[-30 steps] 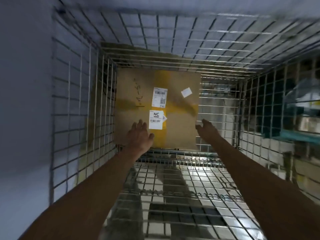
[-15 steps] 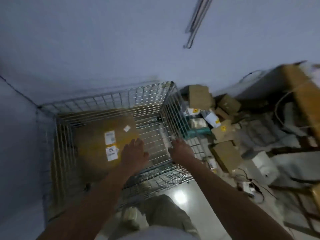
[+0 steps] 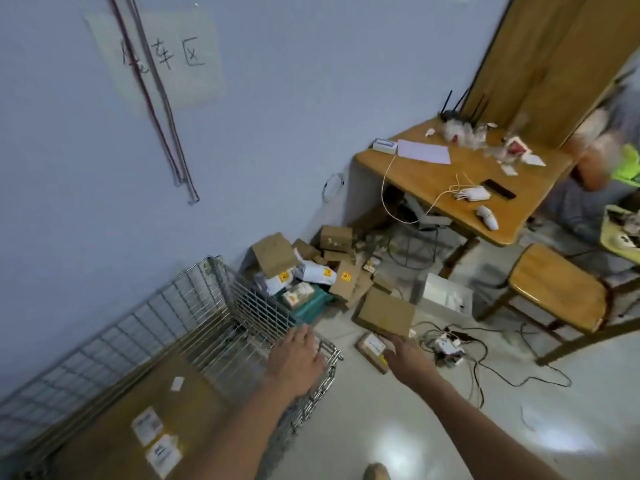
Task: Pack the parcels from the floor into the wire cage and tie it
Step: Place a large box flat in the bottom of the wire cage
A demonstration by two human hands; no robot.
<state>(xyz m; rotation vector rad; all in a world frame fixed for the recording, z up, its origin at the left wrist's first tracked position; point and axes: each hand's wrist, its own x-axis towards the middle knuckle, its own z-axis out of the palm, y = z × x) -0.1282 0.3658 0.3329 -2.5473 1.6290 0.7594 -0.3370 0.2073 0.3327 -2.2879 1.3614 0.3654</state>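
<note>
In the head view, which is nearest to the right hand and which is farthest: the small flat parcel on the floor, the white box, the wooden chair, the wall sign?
From the right hand:
1. Small flat parcel, on the floor just left of it.
2. White box, beyond it, slightly right.
3. Wooden chair, far right.
4. Wall sign, high up on the left.

The wire cage (image 3: 221, 317) is bare silvery metal mesh; the large parcel (image 3: 145, 410) in it is matt brown cardboard with white paper labels. At 1 o'clock the bench (image 3: 460, 181) is smooth varnished wood. The floor (image 3: 381, 438) – pale, glossy – shows a light's reflection.
</note>
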